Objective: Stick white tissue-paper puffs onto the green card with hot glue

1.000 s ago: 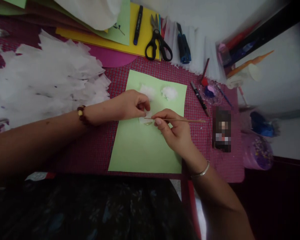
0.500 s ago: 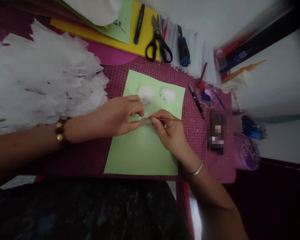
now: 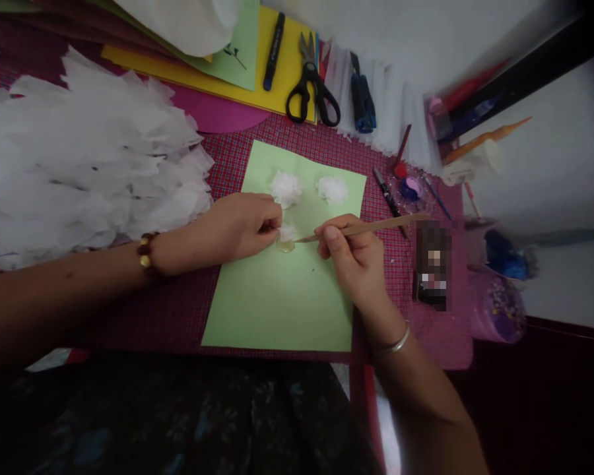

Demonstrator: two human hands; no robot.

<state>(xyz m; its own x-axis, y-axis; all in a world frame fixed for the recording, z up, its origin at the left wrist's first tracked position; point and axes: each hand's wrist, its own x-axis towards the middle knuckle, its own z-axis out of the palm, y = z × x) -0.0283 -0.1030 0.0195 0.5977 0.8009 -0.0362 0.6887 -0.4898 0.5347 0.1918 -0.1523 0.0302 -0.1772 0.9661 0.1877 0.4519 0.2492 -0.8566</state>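
Above the green sheet (image 3: 277, 303), the right hand (image 3: 354, 260) pinches a thin stick (image 3: 386, 223), tip pointing left at a pale spot (image 3: 286, 246) mid-sheet, long axis slanting out beyond the sheet's right edge. The left hand (image 3: 232, 227), over the sheet's left side, curls its fingers by a white tuft (image 3: 288, 232); I can't tell whether they pinch it.

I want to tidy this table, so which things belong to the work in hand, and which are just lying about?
In the work:
thin brown stick, in the right hand
green sheet, under both hands
white tufts on that sheet, one beside the left hand

Seemingly just lying about:
scissors
black marker beside them
blue-and-black tool
magenta sheet
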